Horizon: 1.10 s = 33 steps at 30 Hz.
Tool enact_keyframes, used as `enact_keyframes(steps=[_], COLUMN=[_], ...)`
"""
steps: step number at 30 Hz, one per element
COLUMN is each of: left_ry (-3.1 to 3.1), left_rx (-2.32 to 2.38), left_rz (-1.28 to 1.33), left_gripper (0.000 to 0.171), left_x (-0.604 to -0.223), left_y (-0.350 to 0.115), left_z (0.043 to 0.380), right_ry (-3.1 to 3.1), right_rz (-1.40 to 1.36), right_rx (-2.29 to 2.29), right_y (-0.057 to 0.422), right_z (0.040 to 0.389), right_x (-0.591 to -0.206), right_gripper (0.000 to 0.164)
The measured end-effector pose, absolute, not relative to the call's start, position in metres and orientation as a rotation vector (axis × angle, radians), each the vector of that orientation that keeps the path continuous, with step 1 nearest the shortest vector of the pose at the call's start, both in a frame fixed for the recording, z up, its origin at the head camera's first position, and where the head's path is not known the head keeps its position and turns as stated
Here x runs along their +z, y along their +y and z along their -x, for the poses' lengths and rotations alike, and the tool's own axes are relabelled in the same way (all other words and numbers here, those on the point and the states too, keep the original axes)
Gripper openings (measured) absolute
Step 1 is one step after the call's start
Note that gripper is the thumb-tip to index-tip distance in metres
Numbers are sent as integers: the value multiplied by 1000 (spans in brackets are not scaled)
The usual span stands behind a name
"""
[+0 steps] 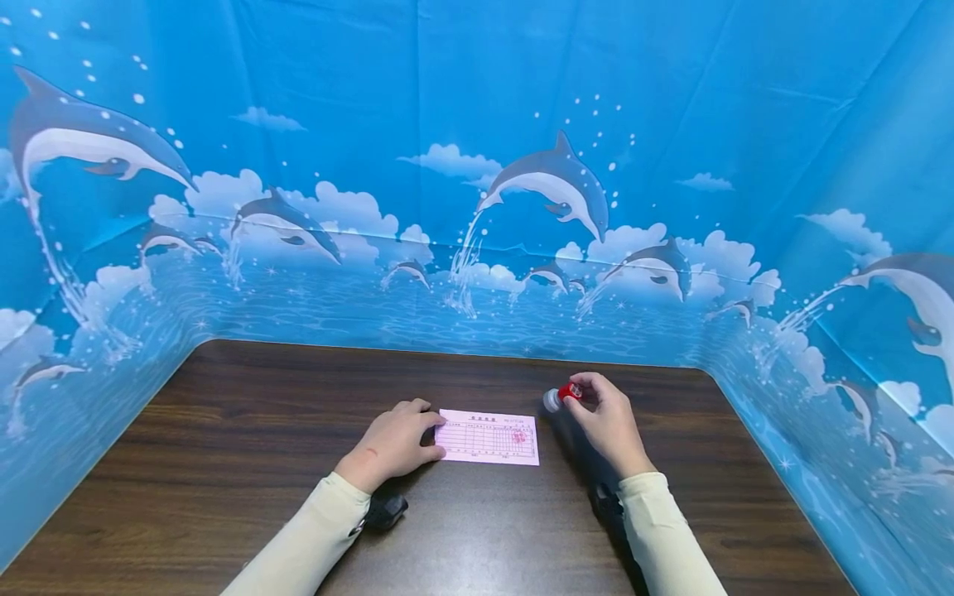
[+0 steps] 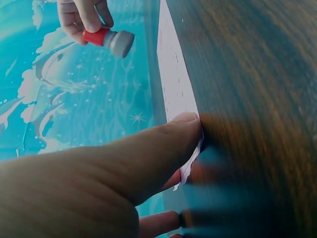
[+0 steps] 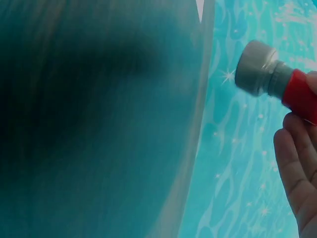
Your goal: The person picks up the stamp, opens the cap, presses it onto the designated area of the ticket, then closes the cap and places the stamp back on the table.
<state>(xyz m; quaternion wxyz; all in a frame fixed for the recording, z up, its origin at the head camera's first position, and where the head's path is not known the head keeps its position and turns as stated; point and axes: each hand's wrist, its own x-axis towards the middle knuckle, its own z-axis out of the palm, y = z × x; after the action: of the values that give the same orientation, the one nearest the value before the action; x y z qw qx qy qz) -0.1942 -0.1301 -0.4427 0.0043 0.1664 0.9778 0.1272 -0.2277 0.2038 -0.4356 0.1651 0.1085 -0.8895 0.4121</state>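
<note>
A pink printed slip (image 1: 486,447) with a ruled table and a red stamp mark near its right end lies on the dark wooden table. My left hand (image 1: 395,439) rests at its left end, thumb (image 2: 183,124) and index finger spread along that edge and pressing on it. To the right of the slip, my right hand (image 1: 607,418) pinches a stamp by its red handle (image 1: 570,391) between thumb and fingers. The stamp's greyish, rounded head (image 3: 255,68) points left toward the slip, raised off the table in both wrist views.
Dark wooden table (image 1: 246,447) stretches out around both hands. A blue curtain (image 1: 358,99) printed with dolphins and clouds hangs behind it and along both sides. A black wrist device (image 1: 386,511) sits under the left wrist.
</note>
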Motion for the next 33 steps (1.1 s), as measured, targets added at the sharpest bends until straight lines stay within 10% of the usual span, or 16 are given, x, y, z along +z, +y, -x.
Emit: enact_keyframes(steps=[33], left_ry=[3066], left_rx=[398], left_rz=[-551], left_gripper=[51], left_x=[-441], left_y=[-133], left_z=[195], right_ry=[-2764], right_rz=[-155], right_rx=[981], right_y=[209], right_z=[227], right_x=[-440], right_gripper=[41])
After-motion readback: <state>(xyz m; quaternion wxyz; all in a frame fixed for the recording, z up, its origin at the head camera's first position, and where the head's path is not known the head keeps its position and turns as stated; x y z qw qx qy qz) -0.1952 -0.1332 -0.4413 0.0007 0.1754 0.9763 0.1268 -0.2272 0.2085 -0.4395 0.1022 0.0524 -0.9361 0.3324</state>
